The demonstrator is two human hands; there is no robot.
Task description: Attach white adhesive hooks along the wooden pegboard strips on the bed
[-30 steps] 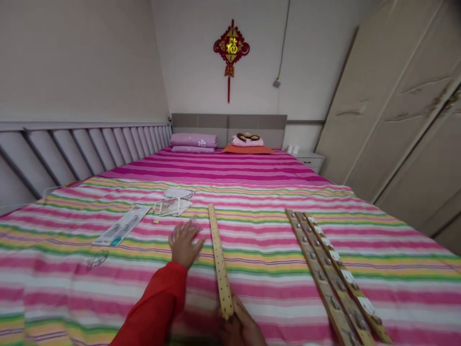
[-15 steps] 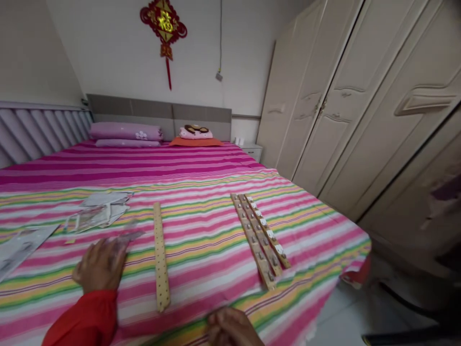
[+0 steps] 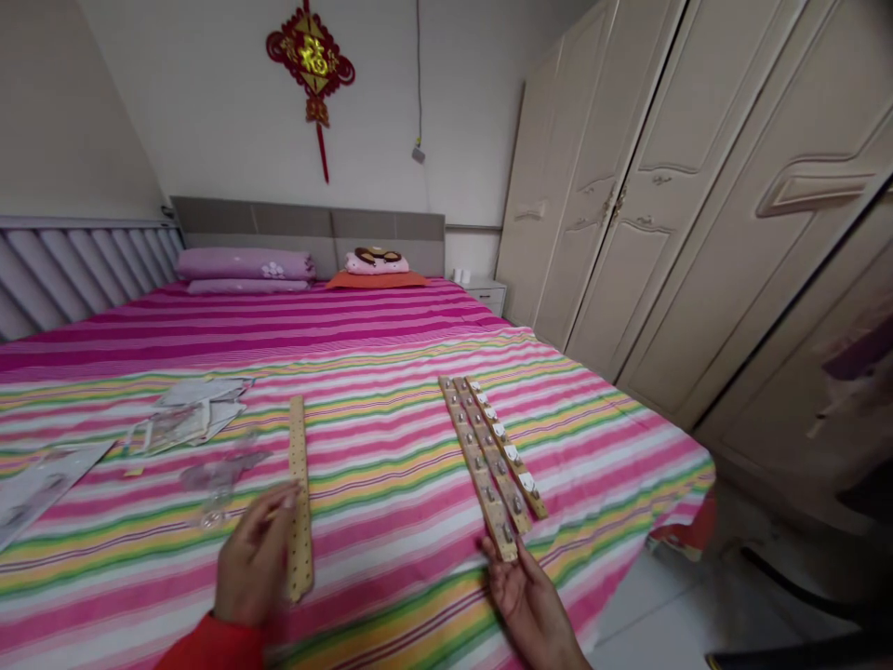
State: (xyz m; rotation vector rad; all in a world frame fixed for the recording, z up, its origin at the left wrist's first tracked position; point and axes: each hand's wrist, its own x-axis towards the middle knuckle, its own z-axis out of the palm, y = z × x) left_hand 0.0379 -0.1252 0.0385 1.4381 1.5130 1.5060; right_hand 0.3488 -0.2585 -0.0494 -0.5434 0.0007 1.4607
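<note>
A single perforated wooden strip (image 3: 299,465) lies lengthways on the striped bedspread (image 3: 391,437). My left hand (image 3: 255,558), in a red sleeve, rests against its near end with the fingers curled along its edge. My right hand (image 3: 526,605) lies palm up and open, fingertips touching the near end of three wooden strips (image 3: 488,451) laid side by side, each studded with metal fittings and white tags. A clear plastic bag (image 3: 216,475) with small parts lies just left of the single strip.
Opened paper and plastic packaging (image 3: 185,409) lies at the left, with a printed sheet (image 3: 38,479) beside it. Pillows (image 3: 244,265) sit at the headboard. A tall cream wardrobe (image 3: 698,205) stands along the right, with floor (image 3: 670,605) beyond the bed's corner.
The view swung right. My left hand came off the plastic bag to the single strip's near end. My right hand let go of that strip and reached to the three strips.
</note>
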